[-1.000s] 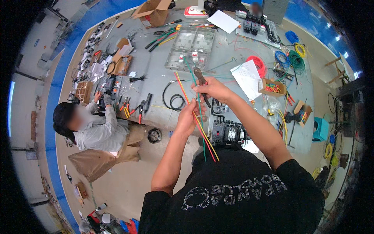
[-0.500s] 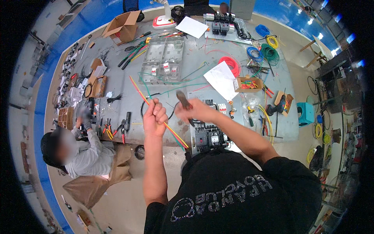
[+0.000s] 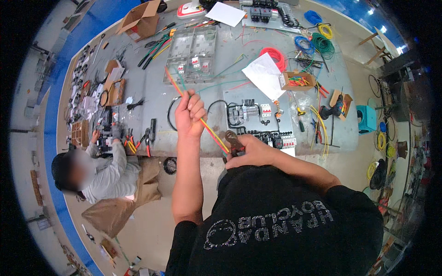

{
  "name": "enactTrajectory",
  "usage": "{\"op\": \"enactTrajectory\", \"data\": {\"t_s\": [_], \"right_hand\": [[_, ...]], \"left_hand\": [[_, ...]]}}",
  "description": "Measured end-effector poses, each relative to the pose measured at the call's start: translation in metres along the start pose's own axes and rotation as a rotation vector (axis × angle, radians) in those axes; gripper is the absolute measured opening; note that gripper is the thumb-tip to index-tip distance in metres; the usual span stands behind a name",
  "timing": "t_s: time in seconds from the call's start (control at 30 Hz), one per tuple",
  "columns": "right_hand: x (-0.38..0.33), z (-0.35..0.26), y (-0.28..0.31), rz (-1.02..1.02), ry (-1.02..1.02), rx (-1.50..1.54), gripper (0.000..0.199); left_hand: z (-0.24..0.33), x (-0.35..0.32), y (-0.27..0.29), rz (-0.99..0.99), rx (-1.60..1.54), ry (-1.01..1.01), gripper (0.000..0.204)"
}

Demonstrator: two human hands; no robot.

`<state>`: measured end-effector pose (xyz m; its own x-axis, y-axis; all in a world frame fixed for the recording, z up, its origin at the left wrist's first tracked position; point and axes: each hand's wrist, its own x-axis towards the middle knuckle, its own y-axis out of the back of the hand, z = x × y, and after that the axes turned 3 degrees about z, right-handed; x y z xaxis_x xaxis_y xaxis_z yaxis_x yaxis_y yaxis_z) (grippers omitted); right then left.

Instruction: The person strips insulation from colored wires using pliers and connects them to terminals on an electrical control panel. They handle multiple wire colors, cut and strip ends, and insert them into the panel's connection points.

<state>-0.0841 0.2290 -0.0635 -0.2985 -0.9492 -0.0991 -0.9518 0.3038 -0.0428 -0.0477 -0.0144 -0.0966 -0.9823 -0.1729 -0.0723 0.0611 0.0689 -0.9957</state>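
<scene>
Since the earlier frame, the right hand (image 3: 251, 152) had moved nearer, from over the panel (image 3: 285, 120) to beside the black shirt (image 3: 294, 207), carrying the dark pliers (image 3: 232, 137). Its fingers were closed on that tool. The left hand's (image 3: 191, 112) fingers were clenched round the red, yellow and green wires (image 3: 213, 134), which slanted from far left to near right above the desk (image 3: 154, 103). Their near ends lay beside the right hand; contact could not be determined.
</scene>
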Motion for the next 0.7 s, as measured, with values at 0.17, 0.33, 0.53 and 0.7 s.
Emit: {"op": "enactTrajectory", "data": {"t_s": [0.17,0.33,0.53,0.7], "right_hand": [[-0.005,0.006,-0.009,0.096,0.034,0.012,0.019],[-0.006,0.003,-0.007,0.063,0.11,0.114,0.016],[-0.008,-0.001,-0.01,0.104,0.069,0.133,0.021],[-0.003,-0.005,-0.006,0.104,0.141,-0.041,0.023]], "left_hand": [[-0.006,-0.002,0.006,0.008,-0.022,0.014,0.026],[-0.006,-0.008,0.01,-0.001,-0.029,-0.01,0.026],[-0.011,-0.01,0.005,0.019,-0.033,-0.015,0.026],[-0.012,-0.01,0.008,0.028,0.0,0.006,0.028]]}}
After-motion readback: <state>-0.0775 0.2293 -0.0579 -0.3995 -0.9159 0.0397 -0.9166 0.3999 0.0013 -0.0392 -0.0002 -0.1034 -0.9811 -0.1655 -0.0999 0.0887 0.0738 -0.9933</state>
